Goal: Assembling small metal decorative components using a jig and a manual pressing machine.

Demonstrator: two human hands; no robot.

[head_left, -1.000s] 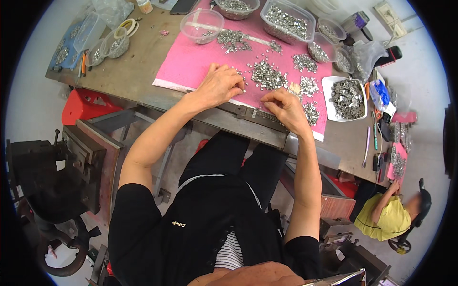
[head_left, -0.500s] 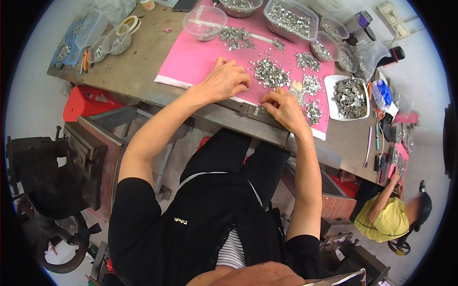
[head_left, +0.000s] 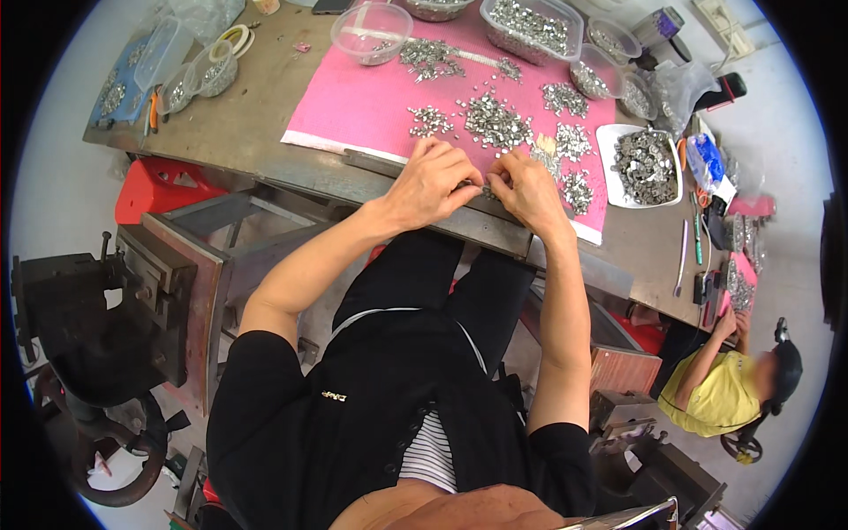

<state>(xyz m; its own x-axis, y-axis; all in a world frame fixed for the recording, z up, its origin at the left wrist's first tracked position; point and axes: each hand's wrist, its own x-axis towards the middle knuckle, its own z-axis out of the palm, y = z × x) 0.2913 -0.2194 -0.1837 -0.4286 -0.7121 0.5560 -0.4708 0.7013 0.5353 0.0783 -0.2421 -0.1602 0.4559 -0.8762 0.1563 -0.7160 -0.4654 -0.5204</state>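
My left hand [head_left: 435, 184] and my right hand [head_left: 528, 189] are close together at the near edge of the pink mat [head_left: 331, 106]. Thumb and forefinger of each are pinched together; what they hold, if anything, is too small to make out. Both sets of fingertips are just over a narrow metal bar [head_left: 367, 162] that lies along the table's front edge, partly hidden by my left hand. Beyond my fingers lies a heap of small shiny metal pieces [head_left: 497, 122], with a smaller pile [head_left: 430, 121] to its left and several more to its right.
A white dish [head_left: 604, 146] of darker metal parts stands to the right. Clear plastic tubs [head_left: 579, 40] of metal pieces line the back. Pliers [head_left: 154, 113] and rolls of tape [head_left: 245, 42] lie at left. A person in yellow [head_left: 720, 395] works at far right.
My left hand has come from over the mat rightward and nearer, to the bar beside my right hand. The small left pile is now uncovered. My view has shifted slightly.
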